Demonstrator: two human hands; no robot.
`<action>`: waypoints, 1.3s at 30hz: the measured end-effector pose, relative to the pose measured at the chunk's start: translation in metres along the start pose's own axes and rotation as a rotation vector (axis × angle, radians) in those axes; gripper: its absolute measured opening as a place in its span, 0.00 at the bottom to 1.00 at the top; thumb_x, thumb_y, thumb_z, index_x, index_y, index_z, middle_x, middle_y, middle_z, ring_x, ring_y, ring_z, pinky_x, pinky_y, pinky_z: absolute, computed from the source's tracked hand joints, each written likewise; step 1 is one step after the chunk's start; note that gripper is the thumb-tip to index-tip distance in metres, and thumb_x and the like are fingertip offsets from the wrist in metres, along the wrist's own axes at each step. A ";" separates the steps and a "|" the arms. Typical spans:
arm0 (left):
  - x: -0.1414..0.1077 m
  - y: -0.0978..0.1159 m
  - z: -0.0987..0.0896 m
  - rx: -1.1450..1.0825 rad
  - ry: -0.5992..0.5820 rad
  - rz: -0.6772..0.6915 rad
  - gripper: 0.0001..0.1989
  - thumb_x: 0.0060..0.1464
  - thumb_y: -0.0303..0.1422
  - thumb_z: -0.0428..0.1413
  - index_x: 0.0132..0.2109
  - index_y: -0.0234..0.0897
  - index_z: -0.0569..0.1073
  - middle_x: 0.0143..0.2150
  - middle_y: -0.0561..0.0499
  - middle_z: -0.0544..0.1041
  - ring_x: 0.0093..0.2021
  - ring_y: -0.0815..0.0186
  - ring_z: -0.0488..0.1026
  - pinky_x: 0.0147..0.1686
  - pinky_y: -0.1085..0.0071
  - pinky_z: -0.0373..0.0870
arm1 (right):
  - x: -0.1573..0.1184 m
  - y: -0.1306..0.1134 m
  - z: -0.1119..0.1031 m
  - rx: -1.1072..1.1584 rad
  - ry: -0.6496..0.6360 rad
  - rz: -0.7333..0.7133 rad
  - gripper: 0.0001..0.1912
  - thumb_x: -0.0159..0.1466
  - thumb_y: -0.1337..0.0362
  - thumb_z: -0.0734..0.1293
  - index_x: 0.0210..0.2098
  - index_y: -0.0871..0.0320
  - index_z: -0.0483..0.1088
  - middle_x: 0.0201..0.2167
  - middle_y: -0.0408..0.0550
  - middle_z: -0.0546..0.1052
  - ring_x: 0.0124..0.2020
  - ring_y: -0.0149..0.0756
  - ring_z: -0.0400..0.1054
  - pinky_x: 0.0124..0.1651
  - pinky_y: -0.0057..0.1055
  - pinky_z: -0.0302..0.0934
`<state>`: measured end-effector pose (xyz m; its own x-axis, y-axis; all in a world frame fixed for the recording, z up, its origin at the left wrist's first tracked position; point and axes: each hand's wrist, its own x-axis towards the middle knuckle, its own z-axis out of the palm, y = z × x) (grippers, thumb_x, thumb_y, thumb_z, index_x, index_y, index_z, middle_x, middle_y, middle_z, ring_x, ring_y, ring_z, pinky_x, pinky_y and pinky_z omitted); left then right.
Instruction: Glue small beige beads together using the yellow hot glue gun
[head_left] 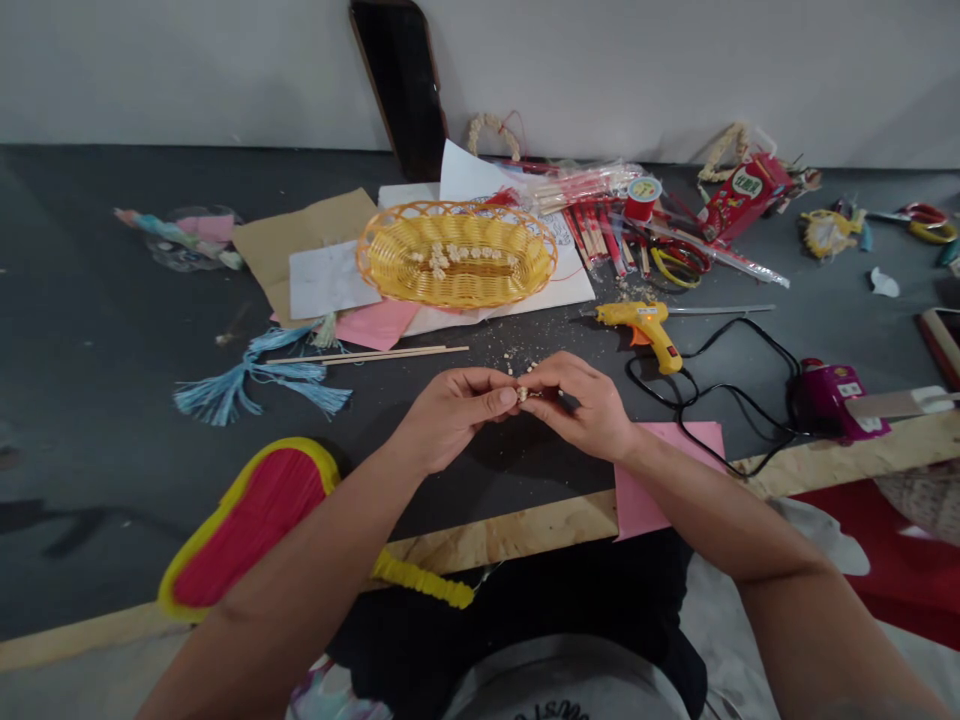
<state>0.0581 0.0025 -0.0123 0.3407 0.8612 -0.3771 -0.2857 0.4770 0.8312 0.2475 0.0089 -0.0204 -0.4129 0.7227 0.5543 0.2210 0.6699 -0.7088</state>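
Seeing small pale pieces inside the yellow basket, set on papers on the tabletop; I have left hand and right hand together in front of it, both grips pinched on a small beige piece between them; forearms angle inward over the wooden edge.

Single head view: worn by person, looks fwd + down. L hand + R hand close, approx. ctr; wall at top, tabletop mid, shirt btm.
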 end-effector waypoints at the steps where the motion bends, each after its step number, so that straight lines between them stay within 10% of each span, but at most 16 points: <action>1: 0.000 0.000 0.000 0.003 -0.001 0.001 0.14 0.37 0.38 0.73 0.28 0.33 0.81 0.25 0.50 0.77 0.26 0.72 0.68 0.28 0.75 0.63 | 0.000 0.000 0.000 -0.006 -0.001 -0.002 0.06 0.66 0.65 0.68 0.43 0.55 0.73 0.35 0.48 0.78 0.37 0.34 0.72 0.40 0.32 0.70; 20: 0.009 0.012 -0.008 -0.199 0.175 0.205 0.13 0.35 0.33 0.73 0.25 0.32 0.78 0.20 0.54 0.70 0.22 0.76 0.60 0.24 0.77 0.62 | 0.016 0.008 -0.020 0.223 0.351 0.427 0.18 0.69 0.48 0.62 0.37 0.57 0.67 0.23 0.38 0.69 0.20 0.23 0.63 0.24 0.23 0.59; 30: 0.009 0.006 -0.007 -0.208 0.103 0.197 0.13 0.35 0.34 0.74 0.24 0.33 0.78 0.22 0.54 0.72 0.22 0.76 0.63 0.24 0.78 0.63 | -0.006 0.032 -0.130 -0.841 -0.079 0.697 0.14 0.62 0.53 0.68 0.38 0.57 0.72 0.35 0.50 0.78 0.34 0.39 0.71 0.36 0.32 0.59; 39: 0.008 0.005 -0.006 -0.193 0.077 0.178 0.14 0.33 0.34 0.74 0.24 0.32 0.78 0.21 0.53 0.72 0.21 0.77 0.62 0.23 0.77 0.61 | -0.008 0.060 -0.137 -0.582 -0.207 0.907 0.17 0.60 0.50 0.67 0.30 0.60 0.74 0.23 0.44 0.72 0.24 0.30 0.62 0.27 0.27 0.49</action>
<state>0.0536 0.0127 -0.0134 0.2033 0.9417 -0.2681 -0.5029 0.3353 0.7967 0.3845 0.0666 -0.0074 -0.0146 0.9815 -0.1910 0.8783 -0.0787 -0.4716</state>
